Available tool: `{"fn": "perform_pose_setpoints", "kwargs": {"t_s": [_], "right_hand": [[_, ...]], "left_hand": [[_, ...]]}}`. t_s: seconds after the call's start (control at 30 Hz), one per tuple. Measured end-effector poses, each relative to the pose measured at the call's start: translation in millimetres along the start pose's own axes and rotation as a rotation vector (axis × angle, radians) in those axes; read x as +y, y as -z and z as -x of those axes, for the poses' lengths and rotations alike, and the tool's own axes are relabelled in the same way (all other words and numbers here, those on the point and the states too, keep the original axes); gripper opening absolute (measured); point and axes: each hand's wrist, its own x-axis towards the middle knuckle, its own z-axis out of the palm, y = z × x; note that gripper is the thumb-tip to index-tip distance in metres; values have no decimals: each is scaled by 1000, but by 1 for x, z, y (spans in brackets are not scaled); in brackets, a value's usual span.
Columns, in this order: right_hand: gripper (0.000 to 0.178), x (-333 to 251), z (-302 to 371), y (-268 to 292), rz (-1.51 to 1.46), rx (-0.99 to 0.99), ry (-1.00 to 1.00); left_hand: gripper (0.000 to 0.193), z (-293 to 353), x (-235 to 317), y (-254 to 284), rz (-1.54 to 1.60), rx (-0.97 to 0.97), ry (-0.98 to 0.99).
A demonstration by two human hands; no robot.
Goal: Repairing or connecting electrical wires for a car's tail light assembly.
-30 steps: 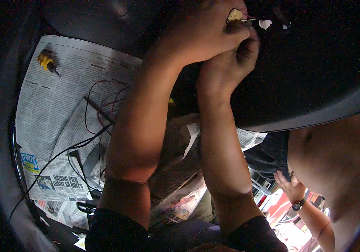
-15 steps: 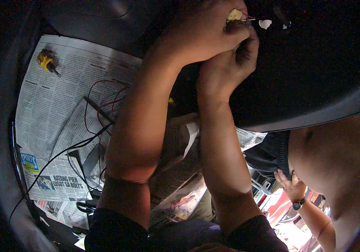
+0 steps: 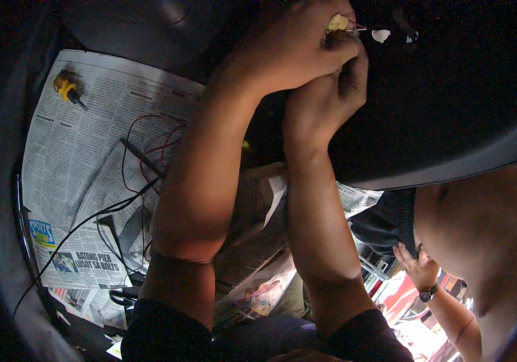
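"Holding what, exactly, are we up at the top?"

"A small cream plug (image 3: 337, 23), with our left hand (image 3: 306, 45) closed around it. We see it peeking out between the thumb and the bent fingers, and a thin red wire (image 3: 357, 24) runs from its right side."

"And our right hand (image 3: 325, 99)?"

"Just below, its fingers curled up close to the left thumb. We cannot tell whether they grip anything, because the tips are hidden (the light up there is rather poor)."

"What lies over on our left?"

"Overlapping sheets of newspaper (image 3: 107, 111). On the top sheet, near its upper left corner, we have a yellow and black screwdriver (image 3: 65, 89), its shaft pointing down to the right. Thin red and black wires (image 3: 156, 116) loop over the paper beside our left forearm, and a thicker black cable (image 3: 97, 215) curves across it toward the lower left."

"And to the right of our hands?"

"A small white piece (image 3: 381, 36), near the wire but apart from our fingers. Under the grey curved edge (image 3: 451, 177) of a dark panel we see another person (image 3: 475, 223), belly bare above dark shorts (image 3: 385, 223), one hand (image 3: 418, 266) by the waistband and a watch (image 3: 427, 295) on that wrist."
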Motion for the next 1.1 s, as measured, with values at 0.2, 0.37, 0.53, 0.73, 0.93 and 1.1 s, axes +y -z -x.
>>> {"fn": "perform_pose_setpoints", "kwargs": {"t_s": [0.2, 0.37, 0.53, 0.73, 0.93, 1.1], "right_hand": [[24, -3, 2, -2, -73, 16, -131], [25, -6, -1, -2, -108, -2, -72], [27, -7, 3, -5, -283, -17, -201], [29, -10, -2, 0, -511, 16, -356], [34, -10, -11, -10, -374, -25, -248], [37, -6, -14, -2, -199, -138, -163]], "left_hand": [[26, 3, -1, 8, 27, -27, -18], [30, 1, -13, 5, 62, -19, -182], [38, 3, -10, 12, 259, 20, -68], [24, 2, 1, 17, 209, 71, 68], [13, 11, -7, 24, 163, 81, -66], [8, 12, 7, 34, 65, 36, -15]]}}
